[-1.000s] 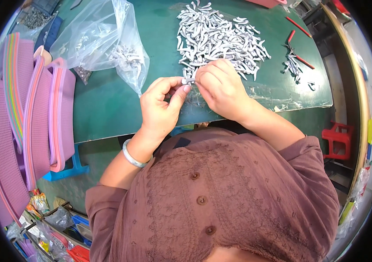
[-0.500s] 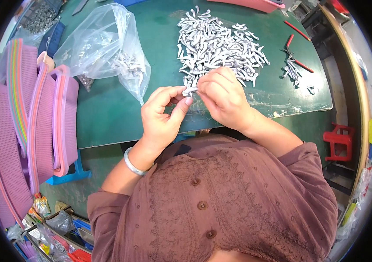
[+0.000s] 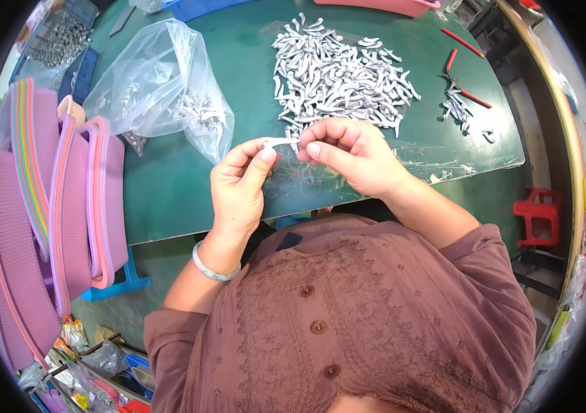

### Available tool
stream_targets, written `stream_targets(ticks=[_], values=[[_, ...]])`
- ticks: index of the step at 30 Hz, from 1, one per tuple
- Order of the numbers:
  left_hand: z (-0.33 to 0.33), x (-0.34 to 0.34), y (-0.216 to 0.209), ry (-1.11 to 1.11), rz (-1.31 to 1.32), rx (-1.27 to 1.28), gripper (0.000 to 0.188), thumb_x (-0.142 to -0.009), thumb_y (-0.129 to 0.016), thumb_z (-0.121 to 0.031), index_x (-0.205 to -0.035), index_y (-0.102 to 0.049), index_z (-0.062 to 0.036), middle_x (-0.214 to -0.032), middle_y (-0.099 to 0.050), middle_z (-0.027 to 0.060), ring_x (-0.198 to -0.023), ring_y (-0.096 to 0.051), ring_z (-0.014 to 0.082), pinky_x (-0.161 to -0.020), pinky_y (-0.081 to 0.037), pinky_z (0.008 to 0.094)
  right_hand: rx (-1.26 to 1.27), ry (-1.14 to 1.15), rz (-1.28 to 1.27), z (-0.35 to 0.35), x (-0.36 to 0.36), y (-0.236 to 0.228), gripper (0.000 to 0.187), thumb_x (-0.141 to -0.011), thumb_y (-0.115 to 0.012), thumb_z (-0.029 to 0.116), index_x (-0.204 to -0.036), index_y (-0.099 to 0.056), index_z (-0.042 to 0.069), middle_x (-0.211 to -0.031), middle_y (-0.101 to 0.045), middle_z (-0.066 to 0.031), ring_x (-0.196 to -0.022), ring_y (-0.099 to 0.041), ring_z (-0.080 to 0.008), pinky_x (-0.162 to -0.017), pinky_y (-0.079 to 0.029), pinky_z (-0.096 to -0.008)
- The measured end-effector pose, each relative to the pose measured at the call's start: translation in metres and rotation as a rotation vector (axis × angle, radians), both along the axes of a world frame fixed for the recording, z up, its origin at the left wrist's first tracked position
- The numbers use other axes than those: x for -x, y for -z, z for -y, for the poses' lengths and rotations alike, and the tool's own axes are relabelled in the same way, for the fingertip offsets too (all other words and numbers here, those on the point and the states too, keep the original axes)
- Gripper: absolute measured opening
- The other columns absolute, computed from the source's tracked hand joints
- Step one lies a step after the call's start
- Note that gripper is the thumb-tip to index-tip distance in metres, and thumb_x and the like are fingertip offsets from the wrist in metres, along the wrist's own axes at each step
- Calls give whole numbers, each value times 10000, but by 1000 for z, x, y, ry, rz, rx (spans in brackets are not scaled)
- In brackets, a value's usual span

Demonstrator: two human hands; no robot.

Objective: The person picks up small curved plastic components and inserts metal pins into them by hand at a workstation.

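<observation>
My left hand (image 3: 239, 180) pinches one end of a small pale grey curved piece (image 3: 283, 142) between thumb and fingers. Its other end meets the curled fingertips of my right hand (image 3: 356, 155), which closes around there; the fingers partly hide that end. Just beyond my hands lies a wide heap of similar curved pieces (image 3: 338, 72) on the green table (image 3: 252, 76). A short row of small grey pieces (image 3: 292, 133) sits at the heap's near edge, partly behind my right fingers.
A clear plastic bag (image 3: 162, 82) with grey pieces lies at left. Pink-purple baskets (image 3: 76, 199) are stacked beside the table. Red-handled pliers (image 3: 452, 76) rest at right near a small pile of pieces (image 3: 459, 110). Blue (image 3: 203, 8) and pink trays (image 3: 375, 5) stand at the far edge.
My left hand has shifted slightly left with the curved piece, now held nearly level. My right hand has turned so that its thumb shows. The view has shifted slightly.
</observation>
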State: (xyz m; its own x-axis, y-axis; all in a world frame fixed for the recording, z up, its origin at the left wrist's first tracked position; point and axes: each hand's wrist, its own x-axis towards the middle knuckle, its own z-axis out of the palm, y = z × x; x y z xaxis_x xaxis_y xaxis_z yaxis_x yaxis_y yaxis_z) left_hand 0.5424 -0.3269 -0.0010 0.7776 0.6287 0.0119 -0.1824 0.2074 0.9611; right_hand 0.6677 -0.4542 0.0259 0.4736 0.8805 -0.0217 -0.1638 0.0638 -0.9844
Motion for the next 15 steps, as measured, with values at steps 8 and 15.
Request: stream_targets(ticks=[8,15], values=[[3,3,-1,20,41,-249,207,-791,-591,-9,-994,-578,25,-882,-582,44,-773,-538,80,-704,-432,193,-2,-30,-81,0,-5,7,131,-813,-576,113,-880,-590,1,-762,-600,-35,-713,-548,-79,-656,-443,-209],[10,5,-5,75,93,-169,273,-784,-582,26,-1055,-548,20,-922,-578,61,-802,-528,84,-720,-431,193,39,5,118,2,-4,9,95,-801,-584,72,-854,-598,-6,-776,-610,-34,-710,-555,-73,-638,-446,-200]])
